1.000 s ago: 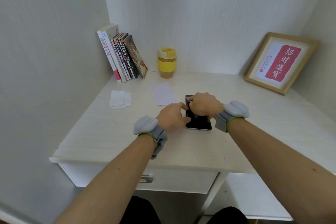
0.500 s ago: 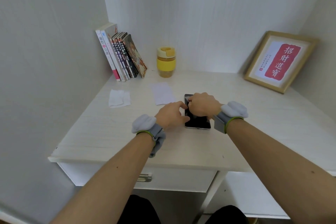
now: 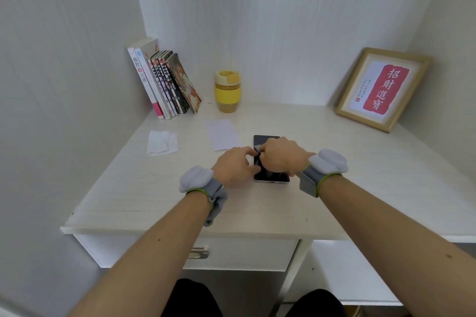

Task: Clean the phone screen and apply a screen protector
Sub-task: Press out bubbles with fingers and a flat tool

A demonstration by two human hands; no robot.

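Phone (image 3: pixel 271 177) lies flat mid-desk (image 3: pixel 360 175), well in from the front edge. Right hand (image 3: pixel 279 157) curled over its screen, fingertips pinching a thin film at the left edge. Left hand (image 3: pixel 235 166) just beside, fingers bent against the phone's left side; whether it grips anything, cannot tell.
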